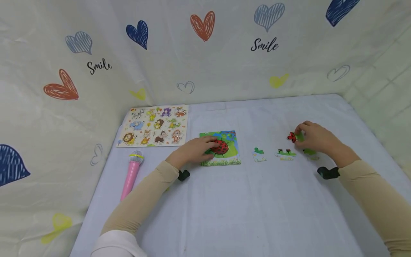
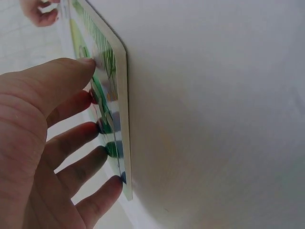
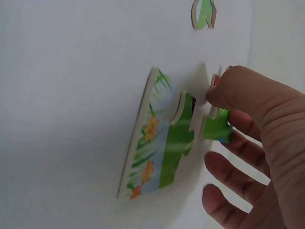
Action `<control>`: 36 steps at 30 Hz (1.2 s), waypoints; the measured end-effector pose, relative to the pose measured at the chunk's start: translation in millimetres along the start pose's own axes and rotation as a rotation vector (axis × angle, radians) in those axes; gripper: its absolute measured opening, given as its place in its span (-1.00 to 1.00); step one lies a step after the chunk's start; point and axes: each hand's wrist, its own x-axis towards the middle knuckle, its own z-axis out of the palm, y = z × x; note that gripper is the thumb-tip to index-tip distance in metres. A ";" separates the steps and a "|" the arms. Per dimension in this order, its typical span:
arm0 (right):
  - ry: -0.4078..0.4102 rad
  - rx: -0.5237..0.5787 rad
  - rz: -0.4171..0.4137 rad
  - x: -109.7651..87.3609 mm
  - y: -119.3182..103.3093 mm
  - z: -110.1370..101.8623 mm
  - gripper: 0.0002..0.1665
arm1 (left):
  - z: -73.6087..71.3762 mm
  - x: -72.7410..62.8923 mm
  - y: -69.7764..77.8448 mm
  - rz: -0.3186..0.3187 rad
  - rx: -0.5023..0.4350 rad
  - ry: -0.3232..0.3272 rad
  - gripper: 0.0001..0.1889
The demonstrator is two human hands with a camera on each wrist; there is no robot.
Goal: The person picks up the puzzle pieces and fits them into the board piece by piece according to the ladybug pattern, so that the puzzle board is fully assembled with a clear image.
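My left hand [image 1: 194, 148] rests on a square puzzle board [image 1: 233, 157] with a ladybug on green. In the left wrist view its spread, lightly bent fingertips touch the top of the board [image 2: 125, 100]. To the right, my right hand [image 1: 316, 138] pinches a red and green puzzle piece [image 1: 291, 137] between thumb and fingers. The right wrist view has this piece [image 3: 217, 126] partly hidden by the thumb. Below that hand lies a flowered puzzle piece [image 1: 312, 154]. Two more loose pieces, one with a green bump [image 1: 259, 155] and one with dark feet [image 1: 285, 154], lie between the board and that hand.
An animal picture board [image 1: 152, 126] lies at the back left. A pink toy microphone [image 1: 131, 175] is beside my left forearm. White cloth covers the table [image 1: 231, 207], and a curtain printed with hearts [image 1: 167, 64] hangs behind it.
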 end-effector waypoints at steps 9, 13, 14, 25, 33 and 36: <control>-0.049 0.003 -0.042 6.1 0.2 -3.6 -0.67 | 0.9 -1.2 0.3 -0.017 0.007 0.006 -0.43; -0.059 0.021 -0.027 7.8 -5.8 -4.9 -0.70 | 1.0 -0.7 0.8 -0.020 -0.002 -0.001 -0.42; -0.059 0.025 -0.023 8.0 -8.5 -5.1 -0.70 | 1.0 -0.5 1.0 -0.021 -0.005 -0.004 -0.42; -0.018 0.093 -0.069 19.2 -53.8 -5.3 -0.77 | -1.0 0.7 4.2 -0.035 -0.029 -0.006 -0.42; 0.023 0.153 -0.134 31.0 -91.4 -1.4 -0.79 | -0.8 0.1 5.5 -0.016 -0.024 0.003 -0.47; 0.031 0.170 -0.139 35.0 -107.0 1.3 -0.80 | -1.6 -0.4 5.6 -0.008 -0.029 0.011 -0.48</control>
